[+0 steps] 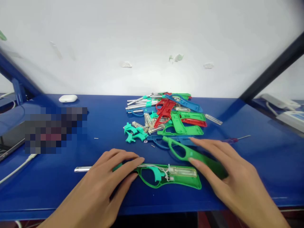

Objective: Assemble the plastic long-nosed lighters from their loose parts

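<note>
A partly built utility lighter lies along the front of the blue table, its green half shell (187,183) open side up. Inside it sit a teal trigger (155,173), a clear fuel tank (182,171) and thin white wires. Its silver tube (82,169) sticks out to the left. My left hand (108,177) is closed over the lighter's neck, thumb and fingers around it, hiding that part. Between thumb and fingers, my right hand (230,167) grips another green half shell (201,160), tilted just above and behind the lighter, its right end partly covered by the hand.
Behind is a heap of red shells (166,109), blue shells (186,103), silver tubes (140,104) and teal triggers (140,134). A screwdriver (234,140) lies right, a small screw (153,146) nearer. At left are a white case (68,98), a cable (16,172) and a blurred-out object.
</note>
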`<act>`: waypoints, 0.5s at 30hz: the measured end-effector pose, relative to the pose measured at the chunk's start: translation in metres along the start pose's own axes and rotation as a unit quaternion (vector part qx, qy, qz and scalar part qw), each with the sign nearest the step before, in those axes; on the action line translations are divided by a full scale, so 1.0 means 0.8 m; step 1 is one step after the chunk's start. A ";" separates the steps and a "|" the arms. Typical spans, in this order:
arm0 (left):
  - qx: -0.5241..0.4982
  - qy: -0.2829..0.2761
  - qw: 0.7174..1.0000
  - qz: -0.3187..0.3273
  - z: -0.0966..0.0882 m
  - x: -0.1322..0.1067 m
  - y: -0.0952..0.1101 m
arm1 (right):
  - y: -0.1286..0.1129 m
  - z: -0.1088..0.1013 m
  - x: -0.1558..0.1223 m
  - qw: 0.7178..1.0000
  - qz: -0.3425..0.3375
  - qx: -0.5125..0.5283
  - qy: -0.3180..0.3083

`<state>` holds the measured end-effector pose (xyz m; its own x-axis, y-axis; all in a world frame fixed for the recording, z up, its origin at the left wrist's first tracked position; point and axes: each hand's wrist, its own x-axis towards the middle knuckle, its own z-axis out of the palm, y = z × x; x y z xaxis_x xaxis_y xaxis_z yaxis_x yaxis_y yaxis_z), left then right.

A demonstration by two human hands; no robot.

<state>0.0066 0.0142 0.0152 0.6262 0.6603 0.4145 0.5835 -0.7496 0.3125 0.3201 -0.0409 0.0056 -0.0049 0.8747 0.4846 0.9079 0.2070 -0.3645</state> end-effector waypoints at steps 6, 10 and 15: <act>-0.033 -0.011 0.997 0.068 0.011 0.019 0.027 | -0.026 -0.014 -0.001 0.991 -0.090 0.060 -0.077; -0.041 -0.028 0.994 0.101 0.022 0.033 0.035 | -0.026 -0.011 -0.002 0.982 -0.113 0.100 -0.115; -0.067 -0.058 0.993 0.075 0.026 0.031 0.032 | -0.016 -0.008 -0.003 0.979 -0.118 0.131 -0.102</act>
<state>0.0478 0.0125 0.0161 0.7607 0.5357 0.3665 0.4097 -0.8343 0.3689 0.3113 -0.0482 0.0145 -0.3092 0.8528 0.4210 0.7325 0.4958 -0.4664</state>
